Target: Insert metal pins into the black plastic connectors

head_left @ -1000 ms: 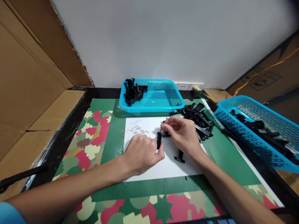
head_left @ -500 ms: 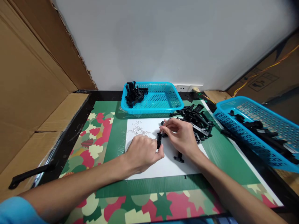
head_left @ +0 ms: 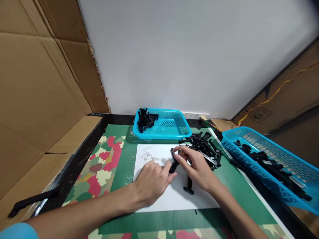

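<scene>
Mid-frame, over the white sheet [head_left: 169,202], the left hand [head_left: 152,181] pinches a black part [head_left: 173,165] in a closed grip; the right hand [head_left: 196,166] grips its top end with its fingertips. A black pile [head_left: 203,147] lies just to the right.

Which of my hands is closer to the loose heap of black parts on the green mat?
Right. The right hand lies just in front of the heap; the left hand sits farther left on the white sheet. Both pinch one black part.
</scene>
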### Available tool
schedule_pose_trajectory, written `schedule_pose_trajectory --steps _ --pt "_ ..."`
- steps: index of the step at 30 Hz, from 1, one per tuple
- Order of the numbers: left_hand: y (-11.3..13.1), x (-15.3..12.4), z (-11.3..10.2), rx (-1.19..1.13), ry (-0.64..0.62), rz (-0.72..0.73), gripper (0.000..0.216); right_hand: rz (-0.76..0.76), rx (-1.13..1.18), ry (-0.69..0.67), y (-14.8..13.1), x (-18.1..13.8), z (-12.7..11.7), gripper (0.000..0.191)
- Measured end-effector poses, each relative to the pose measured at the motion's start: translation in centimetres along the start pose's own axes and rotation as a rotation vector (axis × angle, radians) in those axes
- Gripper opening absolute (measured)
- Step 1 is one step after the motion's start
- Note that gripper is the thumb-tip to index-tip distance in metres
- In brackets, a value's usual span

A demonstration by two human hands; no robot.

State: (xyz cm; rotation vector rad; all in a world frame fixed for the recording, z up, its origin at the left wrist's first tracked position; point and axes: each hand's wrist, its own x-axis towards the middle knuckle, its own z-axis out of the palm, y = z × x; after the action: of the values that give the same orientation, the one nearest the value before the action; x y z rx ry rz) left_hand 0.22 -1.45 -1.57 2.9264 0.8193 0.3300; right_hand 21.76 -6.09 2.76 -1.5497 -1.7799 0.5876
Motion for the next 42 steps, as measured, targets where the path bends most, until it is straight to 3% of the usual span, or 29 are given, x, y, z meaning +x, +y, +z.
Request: schedule_pose_trajectory --steps 9,15,18,23,27,29,35,39,42 --pt "0.1 -0.1 -0.2 0.018 0.006 0.015 0.035 -0.065 -0.117 -0.119 0.2 -0.4 -1.9 0.024" --pt "0.0 -0.1 -0.5 -0.011 0.012 0.017 0.061 -0.032 -0.241 -0.014 2.6 -0.6 -5.6 0.031" --pt "-0.2 -0.1 -0.7 -0.052 0.004 0.095 0.060 0.001 -0.361 0.094 4.4 0.0 -7.8 0.033" --pt "-0.5 0.0 -0.6 -0.183 0.039 0.367 0.030 0.019 -0.476 0.179 5.1 1.7 -9.2 0.037" --pt "-0.5 0.3 0.0 -0.237 0.125 0.711 0.022 -0.041 -0.432 0.172 2.6 3.8 -8.1 0.039" --pt "-0.6 0.5 0.0 -0.266 0.102 0.773 0.024 -0.073 -0.365 0.129 0.8 5.1 -7.1 0.038" --pt "-0.8 0.2 -0.9 -0.268 0.038 0.605 0.047 -0.186 -0.329 0.011 -2.7 10.8 -4.0 0.033" --pt "-0.8 0.1 -0.8 -0.276 0.037 0.556 0.055 -0.181 -0.371 -0.067 -0.9 16.7 -1.2 0.023" --pt "-0.8 0.1 -0.5 -0.249 0.049 0.555 0.047 -0.173 -0.418 -0.152 1.2 20.2 1.1 0.033"
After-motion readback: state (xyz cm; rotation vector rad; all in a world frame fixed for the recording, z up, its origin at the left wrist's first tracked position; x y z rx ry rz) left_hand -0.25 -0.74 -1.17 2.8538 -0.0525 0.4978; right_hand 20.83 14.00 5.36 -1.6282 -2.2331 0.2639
